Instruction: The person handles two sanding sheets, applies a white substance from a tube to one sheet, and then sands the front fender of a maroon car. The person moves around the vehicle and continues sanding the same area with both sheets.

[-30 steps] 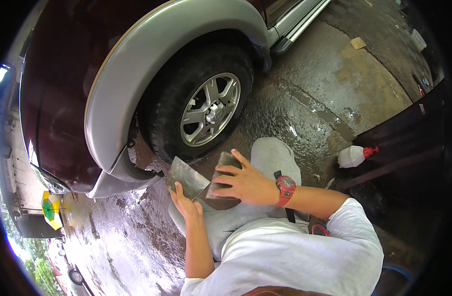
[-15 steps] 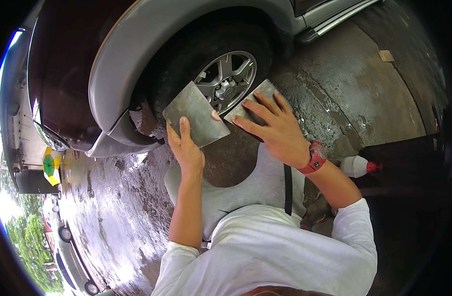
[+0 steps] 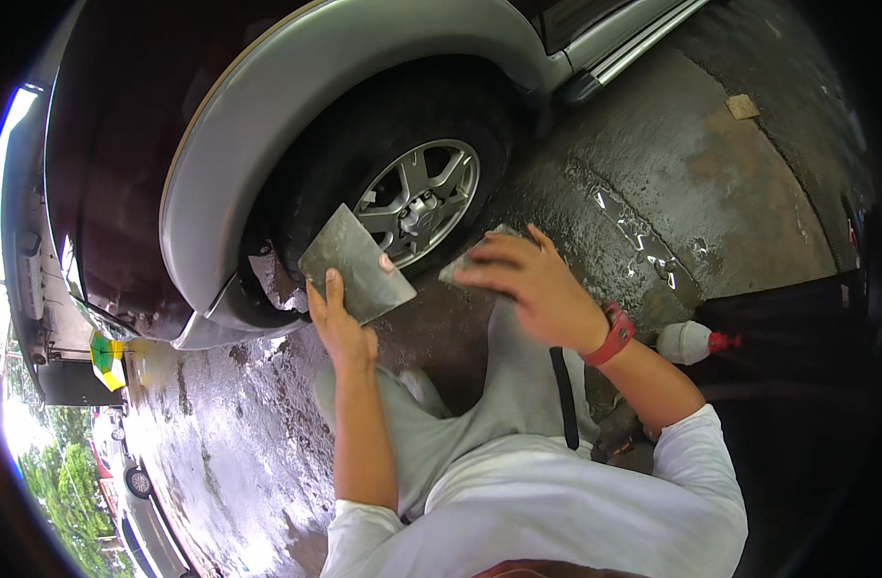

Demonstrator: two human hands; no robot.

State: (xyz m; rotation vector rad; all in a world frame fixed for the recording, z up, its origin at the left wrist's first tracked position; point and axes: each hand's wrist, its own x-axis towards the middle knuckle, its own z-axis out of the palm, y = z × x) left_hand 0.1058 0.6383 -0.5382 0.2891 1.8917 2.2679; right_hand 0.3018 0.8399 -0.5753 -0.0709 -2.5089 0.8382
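Observation:
My left hand (image 3: pixel 345 329) is closed on a flat, grey, squarish metal plate (image 3: pixel 352 262), with the thumb on its face and a fingertip curled over the far edge. To its right my right hand (image 3: pixel 547 294) grips a second grey plate (image 3: pixel 452 274), fingers laid across its top. Most of that plate is hidden under the hand, and the fingers are slightly blurred. A gap separates the two plates. Both hands are in front of the car's wheel (image 3: pixel 414 217), apart from it.
The dark tyre sits under a silver wheel arch (image 3: pixel 210 154) of a maroon car. A silver side step (image 3: pixel 643 46) runs off at the upper right. By my right forearm is a white bottle with a red cap (image 3: pixel 685 343). The concrete ground (image 3: pixel 239 433) is wet.
My right hand has drawn away to the right with its plate, widening the gap to the left plate. The view has shifted, so the wheel sits lower in the picture.

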